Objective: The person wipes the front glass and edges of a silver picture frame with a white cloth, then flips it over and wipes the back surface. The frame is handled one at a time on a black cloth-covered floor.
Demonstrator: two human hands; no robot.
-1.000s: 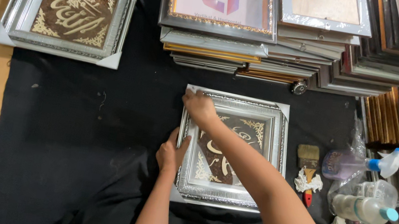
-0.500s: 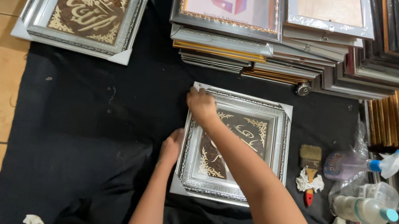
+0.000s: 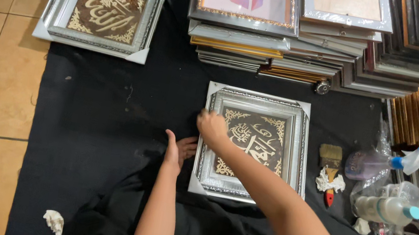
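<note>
A square silver frame (image 3: 301, 151) with brown and cream ornamental lettering lies flat on the black cloth (image 3: 106, 116), white corner guards on its corners. My right hand (image 3: 212, 126) rests on the frame's left rim with curled fingers, slightly blurred; whether it holds anything is hidden. My left hand (image 3: 179, 149) lies flat on the cloth just left of the frame, fingers apart, touching its left edge near the lower half.
A second, similar silver frame (image 3: 104, 6) lies at the far left, half on the tiled floor. Stacks of frames (image 3: 293, 35) fill the back and right. A paintbrush (image 3: 331, 162), spray bottles (image 3: 379, 164) and tape rolls sit at the right. A crumpled white scrap (image 3: 54, 221) lies near left.
My right hand has slid from the frame's upper-left corner down along its left rim. My left hand stays beside the frame's left edge. The camera view has shifted.
</note>
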